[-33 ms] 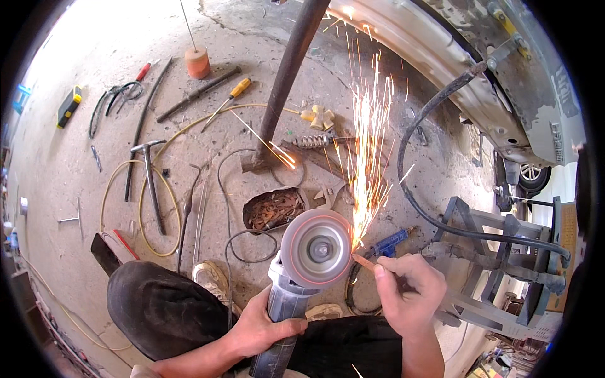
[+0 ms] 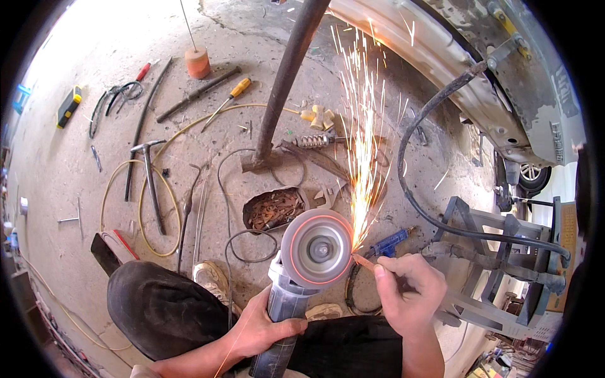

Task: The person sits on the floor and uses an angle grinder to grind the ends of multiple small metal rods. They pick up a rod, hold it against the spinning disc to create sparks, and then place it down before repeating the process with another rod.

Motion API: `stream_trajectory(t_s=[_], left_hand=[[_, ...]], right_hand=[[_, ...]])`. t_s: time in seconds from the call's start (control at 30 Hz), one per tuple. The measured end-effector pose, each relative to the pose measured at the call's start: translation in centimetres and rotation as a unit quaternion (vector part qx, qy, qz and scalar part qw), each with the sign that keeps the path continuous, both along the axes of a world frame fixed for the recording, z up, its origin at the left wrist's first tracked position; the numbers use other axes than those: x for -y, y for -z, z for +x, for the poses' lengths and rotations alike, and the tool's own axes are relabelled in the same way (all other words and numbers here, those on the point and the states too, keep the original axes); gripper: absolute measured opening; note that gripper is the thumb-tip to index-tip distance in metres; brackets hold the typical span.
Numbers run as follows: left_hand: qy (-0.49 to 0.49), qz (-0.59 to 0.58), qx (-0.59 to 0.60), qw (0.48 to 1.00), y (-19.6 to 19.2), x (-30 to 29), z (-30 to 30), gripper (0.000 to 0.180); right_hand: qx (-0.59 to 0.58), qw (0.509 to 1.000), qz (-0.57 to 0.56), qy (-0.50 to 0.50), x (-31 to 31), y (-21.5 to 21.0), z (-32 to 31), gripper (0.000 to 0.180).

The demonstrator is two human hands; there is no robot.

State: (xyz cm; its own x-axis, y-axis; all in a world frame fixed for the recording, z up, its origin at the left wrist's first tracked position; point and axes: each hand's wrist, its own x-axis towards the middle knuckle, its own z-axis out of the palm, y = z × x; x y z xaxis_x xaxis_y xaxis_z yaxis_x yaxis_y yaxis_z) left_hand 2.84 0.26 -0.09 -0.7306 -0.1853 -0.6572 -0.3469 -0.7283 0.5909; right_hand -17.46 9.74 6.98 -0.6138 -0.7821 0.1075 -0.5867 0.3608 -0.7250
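Note:
My left hand (image 2: pixel 263 329) is wrapped round the dark body of an angle grinder (image 2: pixel 285 309), with its spinning disc (image 2: pixel 317 248) facing up toward me. Pinched between the thumb and fingers of my right hand (image 2: pixel 409 291) is a small rust-brown metal strip (image 2: pixel 364 261). Its tip touches the disc's right edge. From that contact a tall spray of orange sparks (image 2: pixel 362 157) shoots away from me. Just beyond the disc lies a dark container (image 2: pixel 247 214) filled with rusty metal pieces (image 2: pixel 277 209).
A steel post (image 2: pixel 287 82) rises beyond the container. To the left lie a hammer (image 2: pixel 151 183), a yellow-handled screwdriver (image 2: pixel 227 103), bars and a looped yellow cord (image 2: pixel 104 208). On the right are a grey metal frame (image 2: pixel 485 220), a black hose (image 2: pixel 403 164) and a vehicle body (image 2: pixel 435 57).
The spark spray has shifted in shape, and a bright streak left of it is gone. Both hands, the grinder and the metal strip keep their places.

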Motion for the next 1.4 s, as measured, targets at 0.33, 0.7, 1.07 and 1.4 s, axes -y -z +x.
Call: stream_trajectory(t_s=[0.33,0.7,1.07,1.4], left_hand=[[0.003,0.018,0.01,1.0,-0.6,0.2,-0.1,0.06],[0.008,0.015,0.021,1.0,-0.4,0.1,-0.1,0.062],[-0.005,-0.002,-0.004,1.0,0.0,-0.3,0.1,0.059],[-0.014,0.01,-0.002,1.0,0.1,-0.2,0.1,0.053]], right_hand=[[0.005,1.0,0.001,-0.011,-0.1,-0.1,-0.1,0.007],[0.031,0.999,0.019,-0.003,-0.1,-0.3,0.1,0.005],[0.055,0.998,-0.01,0.028,-0.3,-0.5,-0.4,0.003],[0.115,0.992,-0.04,0.011,-2.0,-0.2,-1.1,0.012]])
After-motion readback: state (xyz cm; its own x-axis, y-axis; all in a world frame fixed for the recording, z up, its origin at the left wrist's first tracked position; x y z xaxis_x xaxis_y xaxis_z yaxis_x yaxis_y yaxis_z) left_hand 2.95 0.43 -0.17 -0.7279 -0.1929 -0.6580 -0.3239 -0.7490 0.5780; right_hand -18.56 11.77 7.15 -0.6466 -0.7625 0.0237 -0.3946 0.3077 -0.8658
